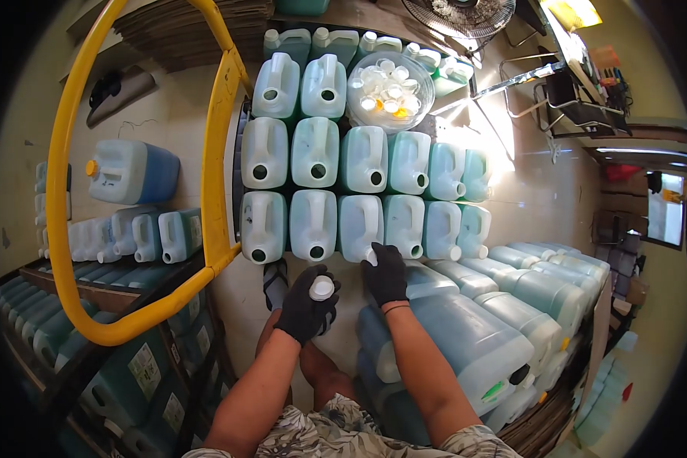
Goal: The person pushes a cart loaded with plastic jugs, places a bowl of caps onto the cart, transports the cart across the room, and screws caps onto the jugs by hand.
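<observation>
My left hand, in a black glove, is closed around a white cap in front of the nearest row of jugs. My right hand, gloved too, pinches another white cap at the mouth of a translucent jug with green liquid. Whether that cap is threaded on cannot be told. Left of it, two jugs in the same row have uncovered dark mouths. Farther right, a jug bears a white cap. Behind stands a second row of jugs, several with open mouths.
A clear round tub of white and orange caps sits among the back jugs. A yellow tubular handle rises at the left. Large blue-green containers crowd my right side. Shelved jugs stand at lower left, a fan at the back.
</observation>
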`<state>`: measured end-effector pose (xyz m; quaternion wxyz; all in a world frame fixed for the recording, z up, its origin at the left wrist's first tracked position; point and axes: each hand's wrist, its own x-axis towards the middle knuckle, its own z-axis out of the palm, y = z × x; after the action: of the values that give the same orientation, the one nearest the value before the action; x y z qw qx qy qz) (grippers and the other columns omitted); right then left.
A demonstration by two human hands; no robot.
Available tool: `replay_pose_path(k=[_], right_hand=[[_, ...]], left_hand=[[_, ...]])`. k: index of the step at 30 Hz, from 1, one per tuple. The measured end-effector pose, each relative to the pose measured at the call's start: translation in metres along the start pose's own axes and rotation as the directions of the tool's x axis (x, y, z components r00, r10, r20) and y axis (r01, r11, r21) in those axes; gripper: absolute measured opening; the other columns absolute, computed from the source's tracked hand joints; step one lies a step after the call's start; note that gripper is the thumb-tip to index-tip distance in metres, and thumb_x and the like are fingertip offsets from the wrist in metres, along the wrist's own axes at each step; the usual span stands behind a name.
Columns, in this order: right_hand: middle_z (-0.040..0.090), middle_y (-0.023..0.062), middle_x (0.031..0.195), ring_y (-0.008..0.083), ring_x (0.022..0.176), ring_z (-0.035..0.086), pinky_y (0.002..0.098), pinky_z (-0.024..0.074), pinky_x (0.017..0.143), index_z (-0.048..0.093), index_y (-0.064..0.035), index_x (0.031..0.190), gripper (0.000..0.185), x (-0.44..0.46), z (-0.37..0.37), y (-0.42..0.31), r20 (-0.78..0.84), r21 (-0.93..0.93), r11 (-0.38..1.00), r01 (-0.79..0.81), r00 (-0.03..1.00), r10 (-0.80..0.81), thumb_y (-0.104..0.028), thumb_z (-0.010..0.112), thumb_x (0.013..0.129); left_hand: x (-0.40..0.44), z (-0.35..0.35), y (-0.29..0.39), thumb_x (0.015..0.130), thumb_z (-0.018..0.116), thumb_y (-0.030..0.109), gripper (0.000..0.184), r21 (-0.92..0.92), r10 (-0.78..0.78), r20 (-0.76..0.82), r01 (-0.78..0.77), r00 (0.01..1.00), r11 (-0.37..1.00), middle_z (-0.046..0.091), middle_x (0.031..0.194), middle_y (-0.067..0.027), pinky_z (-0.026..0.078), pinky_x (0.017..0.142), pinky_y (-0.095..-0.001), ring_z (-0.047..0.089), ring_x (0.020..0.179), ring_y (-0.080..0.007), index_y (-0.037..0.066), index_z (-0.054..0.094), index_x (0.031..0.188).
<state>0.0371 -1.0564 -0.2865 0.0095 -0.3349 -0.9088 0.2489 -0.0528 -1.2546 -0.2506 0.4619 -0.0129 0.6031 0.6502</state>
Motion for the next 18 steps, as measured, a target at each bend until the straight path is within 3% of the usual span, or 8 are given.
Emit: replay_pose_path(k=[2, 3, 6, 7, 10, 14, 15, 18], right_hand=[[0.065, 0.0186, 0.105, 0.0396, 0.101, 0.063, 0.0487, 0.0516, 0.089, 0.067, -0.0058, 0.118, 0.044, 0.001, 0.000, -0.001, 0.007, -0.025, 0.998, -0.050, 0.999, 0.050, -0.016, 0.078, 0.076], [0.065, 0.0186, 0.105, 0.0396, 0.101, 0.063, 0.0487, 0.0516, 0.089, 0.067, -0.0058, 0.118, 0.044, 0.002, -0.001, -0.001, 0.008, -0.030, 0.998, -0.046, 0.999, 0.046, -0.016, 0.078, 0.076], [0.065, 0.0185, 0.103, 0.0401, 0.099, 0.064, 0.0491, 0.0518, 0.087, 0.067, -0.0055, 0.118, 0.044, 0.002, -0.001, -0.002, 0.026, -0.082, 0.996, 0.039, 0.999, -0.037, -0.017, 0.078, 0.077], [0.065, 0.0185, 0.103, 0.0401, 0.099, 0.064, 0.0491, 0.0518, 0.087, 0.067, -0.0055, 0.118, 0.044, 0.002, 0.000, -0.001, 0.028, -0.082, 0.996, 0.040, 0.999, -0.037, -0.017, 0.078, 0.077], [0.063, 0.0187, 0.105, 0.0400, 0.101, 0.061, 0.0488, 0.0511, 0.090, 0.064, -0.0043, 0.116, 0.044, 0.005, -0.007, -0.004, 0.082, -0.110, 0.991, 0.081, 0.994, -0.072, -0.018, 0.078, 0.077], [0.066, 0.0199, 0.109, 0.0400, 0.102, 0.064, 0.0487, 0.0524, 0.090, 0.065, -0.0036, 0.120, 0.049, 0.003, -0.025, -0.021, -0.048, 0.068, 0.997, -0.021, 0.999, 0.024, -0.021, 0.080, 0.077], [0.066, 0.0199, 0.109, 0.0400, 0.102, 0.064, 0.0487, 0.0524, 0.090, 0.065, -0.0036, 0.120, 0.049, 0.010, -0.029, -0.029, -0.061, 0.070, 0.997, -0.011, 0.998, 0.015, -0.021, 0.080, 0.077], [0.068, 0.0207, 0.114, 0.0378, 0.106, 0.066, 0.0470, 0.0531, 0.092, 0.064, -0.0037, 0.127, 0.056, 0.039, -0.049, -0.045, -0.119, 0.199, 0.956, -0.216, 0.963, 0.242, -0.025, 0.082, 0.078]], left_hand=[[0.000, 0.001, 0.003, 0.100, 0.062, 0.029, 0.036, 0.192, 0.116, -0.016, -0.111, 0.993, 0.975, 0.063, 0.112, -0.0079, 0.057, 0.080, -0.0378, 0.069, 0.102, -0.0250, 0.009, 0.056, 0.129], [0.001, 0.002, 0.001, 0.100, 0.062, 0.029, 0.036, 0.186, 0.118, -0.017, -0.113, 0.993, 0.976, 0.063, 0.112, -0.0079, 0.057, 0.080, -0.0378, 0.069, 0.102, -0.0250, 0.009, 0.056, 0.129], [0.004, 0.003, -0.005, 0.087, 0.072, -0.003, 0.052, -0.432, -0.173, 0.059, 0.181, 0.983, 0.884, 0.065, 0.112, -0.0093, 0.058, 0.091, -0.0342, 0.069, 0.112, -0.0236, 0.005, 0.050, 0.134], [0.003, 0.001, -0.007, 0.087, 0.072, -0.003, 0.052, -0.432, -0.174, 0.058, 0.181, 0.983, 0.883, 0.065, 0.112, -0.0093, 0.058, 0.091, -0.0342, 0.069, 0.112, -0.0236, 0.005, 0.050, 0.134], [-0.002, 0.003, 0.007, 0.087, 0.073, -0.002, 0.052, -0.028, 0.040, 0.086, -0.038, 0.996, 0.999, 0.065, 0.116, -0.0095, 0.058, 0.092, -0.0354, 0.069, 0.112, -0.0240, 0.006, 0.050, 0.132], [-0.002, 0.001, 0.025, 0.088, 0.073, -0.003, 0.052, 0.039, 0.038, 0.109, -0.043, 0.993, 0.998, 0.064, 0.121, -0.0102, 0.058, 0.092, -0.0364, 0.068, 0.113, -0.0249, 0.005, 0.049, 0.134], [0.000, -0.002, 0.026, 0.088, 0.073, -0.003, 0.052, 0.041, 0.054, 0.110, -0.059, 0.992, 0.997, 0.064, 0.121, -0.0102, 0.058, 0.092, -0.0364, 0.068, 0.113, -0.0249, 0.005, 0.049, 0.134], [0.006, -0.008, 0.030, 0.098, 0.061, 0.003, 0.037, -0.308, -0.083, 0.200, 0.143, 0.976, 0.941, 0.062, 0.124, -0.0112, 0.057, 0.093, -0.0394, 0.066, 0.116, -0.0237, 0.004, 0.052, 0.134]])
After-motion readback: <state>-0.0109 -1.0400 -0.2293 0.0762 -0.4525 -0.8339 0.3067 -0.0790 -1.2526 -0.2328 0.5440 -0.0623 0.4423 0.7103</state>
